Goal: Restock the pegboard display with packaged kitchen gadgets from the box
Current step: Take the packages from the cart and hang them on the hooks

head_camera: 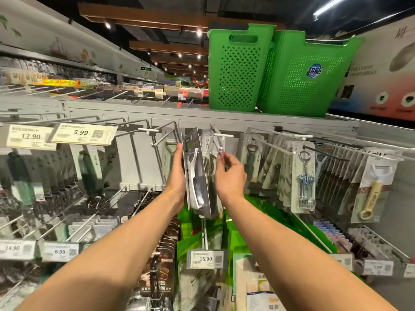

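Store aisle, head view: grey pegboard display [139, 158] filling the frame, two green baskets [280, 70] sitting on the top ledge at 1 o'clock. No box in view.

Left hand [178, 176] is gripping a dark packaged peeler [197, 173] by its left edge, card upright and turned edge-on, just left of centre. Right hand [229, 173] is pinching the white-capped tip of a peg hook [219, 142] between thumb and forefinger, holding nothing else.

Step in hand, as I judge it: threading the card's hang hole onto that hook. Doing it well likely means turning the card square to the board, bringing the hole level with the tip, and steadying the hook until the card slides back.

Edges and room: light-carded packs [207, 144] are already hanging directly behind the hook, so depth looks limited. A neighbouring bare hook [161, 138] is jutting out at 11 o'clock, close to the left hand's knuckles. Corkscrew packs [304, 176] are crowding the 3 o'clock side. Open room is lying below, toward 6 o'clock, between the forearms.
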Demonstrator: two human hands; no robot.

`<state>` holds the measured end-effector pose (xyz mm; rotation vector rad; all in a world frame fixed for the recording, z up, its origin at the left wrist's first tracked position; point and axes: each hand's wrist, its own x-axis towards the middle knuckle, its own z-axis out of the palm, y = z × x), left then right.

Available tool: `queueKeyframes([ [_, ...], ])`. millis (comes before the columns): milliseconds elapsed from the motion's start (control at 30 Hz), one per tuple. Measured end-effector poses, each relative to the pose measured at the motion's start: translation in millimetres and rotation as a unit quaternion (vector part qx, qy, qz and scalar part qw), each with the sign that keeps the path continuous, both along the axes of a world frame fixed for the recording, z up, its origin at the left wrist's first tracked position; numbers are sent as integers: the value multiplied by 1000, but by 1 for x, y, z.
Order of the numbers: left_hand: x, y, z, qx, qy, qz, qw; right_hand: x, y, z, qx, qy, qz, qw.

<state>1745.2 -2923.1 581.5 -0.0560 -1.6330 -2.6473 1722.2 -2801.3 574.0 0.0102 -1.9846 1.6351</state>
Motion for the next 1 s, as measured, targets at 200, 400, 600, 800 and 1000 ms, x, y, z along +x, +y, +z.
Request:
queueKeyframes([
  [200, -37, 0, 0, -49, 0, 16, 999, -51, -2, -10, -46, -12, 37, 998],
  [400, -51, 2, -8, -75, 1, 56, 996, -62, 0, -12, -38, -40, 9, 998],
  [600, -32, -4, -12, -101, 13, 68, 992, -23, 1, -8, 46, 40, -18, 998],
  [800, 23, -2, -5, -120, 7, 76, 990, 39, -2, -3, 84, 69, 12, 994],
  [1000, 75, 5, -11, -154, 3, 98, 983, 95, 2, -5, 119, 115, 4, 986],
])
